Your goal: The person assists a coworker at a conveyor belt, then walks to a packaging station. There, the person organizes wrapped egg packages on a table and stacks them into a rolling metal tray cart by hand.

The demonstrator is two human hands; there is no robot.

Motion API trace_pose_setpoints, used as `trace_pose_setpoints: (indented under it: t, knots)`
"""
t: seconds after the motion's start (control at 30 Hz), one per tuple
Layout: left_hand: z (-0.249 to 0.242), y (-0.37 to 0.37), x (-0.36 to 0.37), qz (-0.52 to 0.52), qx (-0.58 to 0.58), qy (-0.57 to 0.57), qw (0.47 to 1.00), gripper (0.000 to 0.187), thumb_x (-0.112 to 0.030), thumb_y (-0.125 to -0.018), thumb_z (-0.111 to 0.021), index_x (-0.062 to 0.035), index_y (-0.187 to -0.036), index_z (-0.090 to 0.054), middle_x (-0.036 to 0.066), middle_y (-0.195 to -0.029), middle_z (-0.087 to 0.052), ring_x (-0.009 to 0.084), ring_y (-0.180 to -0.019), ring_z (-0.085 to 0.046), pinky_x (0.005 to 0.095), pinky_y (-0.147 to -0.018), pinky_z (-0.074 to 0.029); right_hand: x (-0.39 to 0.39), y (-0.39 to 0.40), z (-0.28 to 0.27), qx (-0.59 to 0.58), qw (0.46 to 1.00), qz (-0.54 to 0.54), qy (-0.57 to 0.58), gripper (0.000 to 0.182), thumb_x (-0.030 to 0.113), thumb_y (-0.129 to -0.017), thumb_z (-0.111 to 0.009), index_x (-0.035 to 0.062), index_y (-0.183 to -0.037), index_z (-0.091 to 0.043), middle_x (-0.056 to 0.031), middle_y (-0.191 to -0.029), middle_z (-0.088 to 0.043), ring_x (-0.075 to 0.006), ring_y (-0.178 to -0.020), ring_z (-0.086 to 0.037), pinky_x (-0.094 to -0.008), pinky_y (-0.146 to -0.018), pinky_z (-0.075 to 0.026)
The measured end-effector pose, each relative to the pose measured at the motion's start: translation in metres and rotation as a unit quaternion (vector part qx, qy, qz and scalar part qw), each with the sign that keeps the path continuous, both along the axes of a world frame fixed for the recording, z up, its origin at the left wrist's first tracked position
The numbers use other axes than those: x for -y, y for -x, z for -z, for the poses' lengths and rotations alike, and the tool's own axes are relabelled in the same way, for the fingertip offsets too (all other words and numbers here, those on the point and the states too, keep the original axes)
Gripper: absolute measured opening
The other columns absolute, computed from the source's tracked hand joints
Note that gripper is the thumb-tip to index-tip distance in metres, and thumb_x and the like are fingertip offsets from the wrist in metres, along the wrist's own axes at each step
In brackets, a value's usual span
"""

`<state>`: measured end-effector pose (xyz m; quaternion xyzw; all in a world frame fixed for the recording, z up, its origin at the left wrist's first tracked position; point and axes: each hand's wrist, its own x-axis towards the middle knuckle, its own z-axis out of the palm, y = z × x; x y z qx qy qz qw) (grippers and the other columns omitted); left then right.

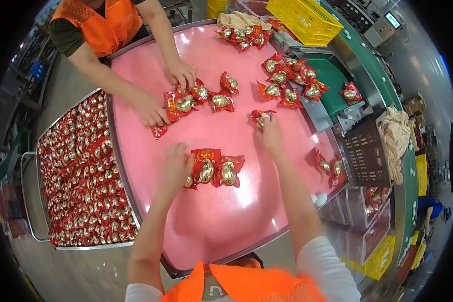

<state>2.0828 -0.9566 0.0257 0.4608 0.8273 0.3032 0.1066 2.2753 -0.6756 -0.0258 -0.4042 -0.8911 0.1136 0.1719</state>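
On the pink tabletop (pixel 211 226), my left hand (pixel 176 166) is at the left end of a short row of red packets, each with a gold egg shape. Its fingers close on the leftmost packet (pixel 189 180), which they partly cover. Beside that lie a middle packet (pixel 206 171) and a right packet (pixel 228 173), side by side. Further forward and to the right, my right hand (pixel 270 133) grips another red-and-gold egg packet (pixel 260 117) by its near side. The fingertips hide part of that packet.
Across the table, a co-worker's hands (pixel 153 110) handle several packets. A pile of packets (pixel 289 80) lies by a green chute (pixel 327 75). At left stands a full tray (pixel 80 176); at right, a brown basket (pixel 362 153), two white eggs (pixel 318 199) and loose packets (pixel 329 167).
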Motion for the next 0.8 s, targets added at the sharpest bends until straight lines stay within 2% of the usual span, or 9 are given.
trace_pose_setpoints:
  t: [0.13, 0.2, 0.23, 0.3, 0.37, 0.43, 0.63, 0.73, 0.8]
  knots:
    - [0.016, 0.004, -0.112, 0.038, -0.099, -0.030, 0.994, 0.045, -0.014, -0.082, -0.066, -0.0034, -0.124, -0.053, 0.019, -0.113, -0.054, 0.0365, -0.104, -0.055, 0.0463, -0.085, -0.049, 0.010, -0.029, -0.011, -0.203, 0.946, 0.044, 0.250, 0.052, 0.035, -0.084, -0.070, 0.0034, -0.122, -0.054, -0.0191, -0.119, -0.054, -0.0351, -0.098, -0.060, -0.0436, -0.079, -0.051]
    - [0.026, 0.013, -0.163, -0.013, -0.161, -0.074, 0.984, 0.055, -0.021, -0.079, -0.072, -0.0054, -0.128, -0.052, 0.019, -0.114, -0.054, 0.0369, -0.106, -0.055, 0.0476, -0.086, -0.049, 0.030, -0.064, -0.011, -0.313, 0.781, 0.141, 0.521, 0.055, 0.031, -0.085, -0.073, 0.0016, -0.127, -0.053, -0.0157, -0.116, -0.059, -0.0231, -0.103, -0.061, -0.0384, -0.082, -0.051]
    - [0.025, 0.015, -0.184, -0.031, -0.141, -0.029, 0.989, 0.061, -0.026, -0.076, -0.075, -0.0054, -0.129, -0.052, 0.018, -0.116, -0.053, 0.0371, -0.108, -0.055, 0.0469, -0.088, -0.049, 0.036, -0.078, -0.012, -0.310, 0.784, 0.151, 0.516, 0.055, 0.031, -0.085, -0.073, 0.0016, -0.127, -0.053, -0.0157, -0.116, -0.059, -0.0231, -0.103, -0.061, -0.0384, -0.082, -0.051]
    - [0.016, 0.018, -0.206, -0.042, -0.114, 0.018, 0.992, 0.067, -0.031, -0.074, -0.078, -0.0054, -0.130, -0.052, 0.017, -0.117, -0.053, 0.0372, -0.110, -0.055, 0.0461, -0.090, -0.048, 0.053, -0.095, -0.014, -0.089, 0.947, 0.205, 0.231, 0.059, 0.035, -0.083, -0.072, 0.0011, -0.127, -0.052, -0.0205, -0.122, -0.053, -0.0366, -0.099, -0.060, -0.0442, -0.082, -0.050]
    - [0.007, 0.025, -0.214, -0.002, -0.175, 0.130, 0.976, 0.076, -0.038, -0.068, -0.083, -0.0081, -0.130, -0.053, 0.015, -0.117, -0.053, 0.0346, -0.113, -0.053, 0.0465, -0.093, -0.046, 0.060, -0.101, -0.036, -0.100, 0.972, 0.189, 0.100, 0.056, 0.030, -0.082, -0.072, 0.0029, -0.127, -0.053, -0.0200, -0.123, -0.052, -0.0379, -0.100, -0.059, -0.0456, -0.083, -0.050]
    - [0.011, 0.037, -0.215, 0.049, -0.229, 0.149, 0.961, 0.076, -0.035, -0.066, -0.083, -0.0088, -0.130, -0.053, 0.014, -0.116, -0.054, 0.0343, -0.114, -0.052, 0.0464, -0.094, -0.045, 0.064, -0.096, -0.055, -0.009, 0.998, -0.038, -0.049, 0.054, 0.025, -0.079, -0.072, 0.0060, -0.125, -0.054, -0.0187, -0.120, -0.052, -0.0385, -0.103, -0.057, -0.0452, -0.084, -0.050]
    - [0.044, 0.078, -0.195, 0.127, -0.402, 0.045, 0.906, 0.046, -0.026, -0.072, -0.074, -0.0082, -0.112, -0.062, 0.014, -0.120, -0.055, 0.0312, -0.112, -0.054, 0.0452, -0.092, -0.046, 0.068, -0.076, -0.042, 0.000, 0.993, 0.017, 0.115, 0.047, 0.025, -0.078, -0.071, 0.0068, -0.118, -0.055, -0.0158, -0.106, -0.056, -0.0348, -0.095, -0.059, -0.0453, -0.076, -0.052]
    - [0.054, 0.091, -0.160, 0.096, 0.034, -0.108, 0.989, 0.034, -0.020, -0.085, -0.060, -0.0067, -0.116, -0.056, 0.011, -0.116, -0.060, 0.0227, -0.099, -0.060, 0.0359, -0.082, -0.048, 0.121, -0.057, -0.062, 0.015, 0.989, -0.032, 0.146, 0.047, 0.032, -0.079, -0.072, 0.0071, -0.116, -0.056, -0.0167, -0.106, -0.057, -0.0361, -0.090, -0.060, -0.0456, -0.075, -0.053]
    - [0.025, 0.082, -0.110, -0.013, 0.357, -0.138, 0.924, 0.034, -0.020, -0.090, -0.055, -0.0071, -0.121, -0.052, 0.008, -0.112, -0.063, 0.0164, -0.092, -0.061, 0.0300, -0.076, -0.047, 0.131, -0.050, -0.062, 0.072, 0.981, -0.109, 0.141, 0.046, 0.043, -0.081, -0.070, 0.0094, -0.111, -0.061, -0.0184, -0.106, -0.057, -0.0370, -0.092, -0.060, -0.0470, -0.078, -0.053]
